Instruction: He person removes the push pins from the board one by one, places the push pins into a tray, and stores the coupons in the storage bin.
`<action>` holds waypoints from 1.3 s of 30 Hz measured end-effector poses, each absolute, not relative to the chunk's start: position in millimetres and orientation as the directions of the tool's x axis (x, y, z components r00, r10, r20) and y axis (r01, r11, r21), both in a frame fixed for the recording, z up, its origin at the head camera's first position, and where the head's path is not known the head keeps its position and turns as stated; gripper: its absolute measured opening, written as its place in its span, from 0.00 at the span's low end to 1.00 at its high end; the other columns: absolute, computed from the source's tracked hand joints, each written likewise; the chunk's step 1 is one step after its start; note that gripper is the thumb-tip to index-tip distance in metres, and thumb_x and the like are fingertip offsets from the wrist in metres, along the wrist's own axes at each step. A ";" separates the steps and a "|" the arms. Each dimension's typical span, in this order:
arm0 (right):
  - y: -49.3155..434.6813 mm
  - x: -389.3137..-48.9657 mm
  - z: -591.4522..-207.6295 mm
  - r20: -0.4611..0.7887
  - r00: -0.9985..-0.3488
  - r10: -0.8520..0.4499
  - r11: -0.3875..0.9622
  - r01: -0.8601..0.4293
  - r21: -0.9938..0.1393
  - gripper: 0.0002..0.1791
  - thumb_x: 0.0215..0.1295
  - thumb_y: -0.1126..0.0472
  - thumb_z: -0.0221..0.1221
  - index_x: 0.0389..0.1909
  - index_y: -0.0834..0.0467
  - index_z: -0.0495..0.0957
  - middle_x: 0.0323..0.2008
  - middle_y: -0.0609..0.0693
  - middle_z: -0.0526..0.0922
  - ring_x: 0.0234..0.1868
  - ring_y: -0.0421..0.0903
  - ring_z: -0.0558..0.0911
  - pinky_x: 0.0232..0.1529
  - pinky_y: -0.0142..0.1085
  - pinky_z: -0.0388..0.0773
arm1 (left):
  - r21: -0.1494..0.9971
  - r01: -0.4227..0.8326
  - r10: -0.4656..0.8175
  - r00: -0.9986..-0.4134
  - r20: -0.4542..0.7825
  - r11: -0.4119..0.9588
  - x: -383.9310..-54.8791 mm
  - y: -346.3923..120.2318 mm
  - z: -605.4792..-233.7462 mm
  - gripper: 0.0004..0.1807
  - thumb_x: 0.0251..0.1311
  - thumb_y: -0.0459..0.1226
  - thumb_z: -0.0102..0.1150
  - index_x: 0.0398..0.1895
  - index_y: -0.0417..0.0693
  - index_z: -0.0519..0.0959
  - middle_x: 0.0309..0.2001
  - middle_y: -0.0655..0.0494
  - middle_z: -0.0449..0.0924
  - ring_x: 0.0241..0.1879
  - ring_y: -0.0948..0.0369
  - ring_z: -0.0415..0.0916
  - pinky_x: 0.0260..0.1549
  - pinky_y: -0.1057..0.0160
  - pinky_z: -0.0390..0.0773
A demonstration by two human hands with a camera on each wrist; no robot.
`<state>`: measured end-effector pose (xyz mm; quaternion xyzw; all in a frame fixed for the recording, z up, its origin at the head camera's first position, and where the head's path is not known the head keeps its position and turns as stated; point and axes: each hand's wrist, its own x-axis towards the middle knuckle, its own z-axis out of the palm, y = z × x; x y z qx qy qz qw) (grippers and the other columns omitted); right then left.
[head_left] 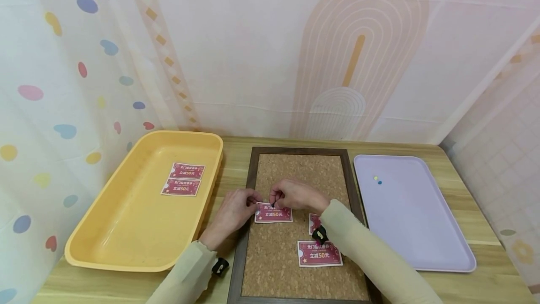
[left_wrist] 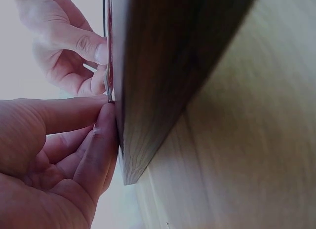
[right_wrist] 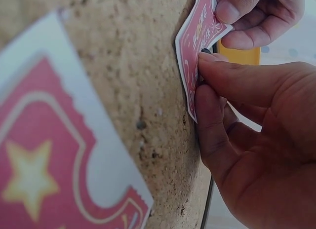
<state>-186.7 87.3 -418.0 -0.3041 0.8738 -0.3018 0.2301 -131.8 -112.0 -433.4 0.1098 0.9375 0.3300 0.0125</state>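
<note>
A red coupon with a white border lies on the left part of the cork board. My left hand pinches its upper left corner between thumb and fingertips, right beside the dark frame. At the coupon's top edge, my right hand holds a small dark push pin between thumb and index finger. The coupon bends a little away from the cork in the right wrist view. Lower right on the board is a second coupon; another coupon is partly hidden by my right wrist.
Left of the board stands a deep yellow tray with two coupons in it. A shallow lilac tray on the right holds a yellow pin and a blue pin. A patterned curtain hangs behind the wooden table.
</note>
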 end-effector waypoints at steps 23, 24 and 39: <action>90.2 -188.3 -421.9 -0.182 -0.687 -0.703 0.584 -0.413 -0.699 0.08 0.65 0.71 0.66 0.33 0.54 0.84 0.29 0.44 0.81 0.30 0.39 0.75 0.34 0.33 0.71 | 0.629 0.196 0.215 -0.975 0.047 0.753 -132.8 -112.1 -433.5 0.06 0.57 0.24 0.67 0.34 0.42 0.87 0.29 0.56 0.84 0.30 0.62 0.77 0.33 0.59 0.79; 90.3 -188.5 -422.1 -0.183 -0.687 -0.703 0.585 -0.413 -0.697 0.08 0.65 0.71 0.66 0.33 0.54 0.83 0.29 0.44 0.81 0.29 0.39 0.75 0.34 0.33 0.71 | 0.628 0.196 0.215 -0.976 0.047 0.753 -132.8 -112.0 -433.5 0.06 0.57 0.24 0.67 0.34 0.42 0.87 0.29 0.56 0.84 0.30 0.62 0.77 0.34 0.59 0.79; 93.6 -191.9 -420.0 -0.194 -0.625 -0.756 0.532 -0.413 -0.739 0.07 0.71 0.71 0.61 0.34 0.57 0.82 0.30 0.45 0.80 0.30 0.38 0.74 0.36 0.32 0.72 | 0.623 0.188 0.205 -0.978 0.045 0.759 -131.4 -112.3 -433.5 0.05 0.58 0.25 0.68 0.34 0.43 0.87 0.30 0.56 0.84 0.31 0.62 0.77 0.33 0.59 0.79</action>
